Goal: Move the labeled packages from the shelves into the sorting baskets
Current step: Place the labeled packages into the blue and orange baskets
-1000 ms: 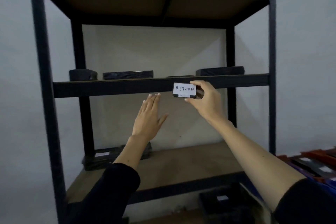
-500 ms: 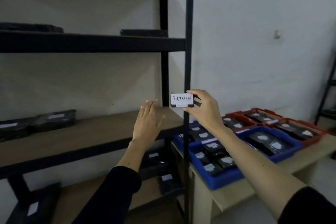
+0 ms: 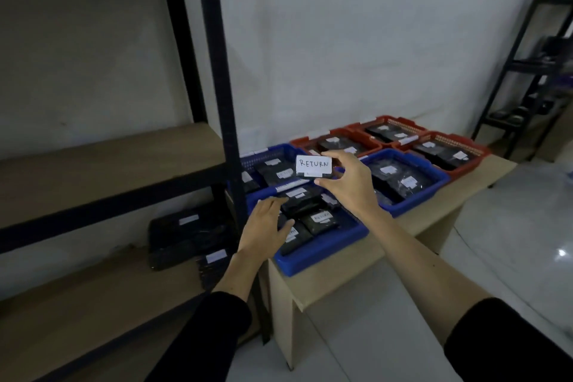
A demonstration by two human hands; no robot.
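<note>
Dim room: white tiled floor, white wall behind, and a low light-wood table as the work surface; everything below is placed relative to that table.

Nearest, both arms in black sleeves reach in from the bottom edge. Left hand hovers over the table's near-left corner, fingers straight and loosely spread, holding nothing, fingertips over the rim of the near blue basket. That basket sits at the table's front-left and holds several black packages with white labels.

Right hand is up above the table's left half, thumb and fingers pinching a small black package by its right end. White label faces the camera and reads "RETURN". The package is in the air above the blue baskets, touching none of them.

Further along the table: a second blue basket to the right, a third blue basket behind the near one. At the table's far end, three red baskets, all with black labelled packages inside.

Left of the table, touching or just beside it, a black metal shelf rack with wood boards. Its lowest board carries black packages with white labels; the board above shows bare wood.

Far right of the table, against the wall, a second black rack, contents too dark to tell.
</note>
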